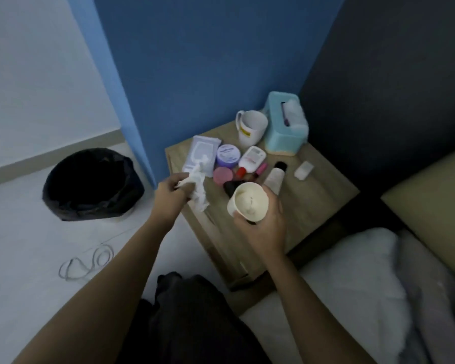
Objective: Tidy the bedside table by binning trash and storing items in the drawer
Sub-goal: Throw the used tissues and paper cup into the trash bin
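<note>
My left hand (171,193) grips a crumpled white tissue (199,186) over the left edge of the wooden bedside table (313,198). My right hand (263,224) holds a white paper cup (248,202) upright above the table's front, with crumpled paper inside. On the table lie a wipes pack (200,153), a purple jar (228,155), a pink lid (222,175), a white bottle (252,158), a pink lipstick (260,169), a tube with a black cap (275,177) and a small white item (303,169). The drawer front is hidden from here.
A bin lined with a black bag (92,183) stands on the floor left of the table. A white mug (250,127) and a teal tissue box (285,124) sit at the table's back. A cable (87,261) lies on the floor. The bed and pillow (352,285) are at right.
</note>
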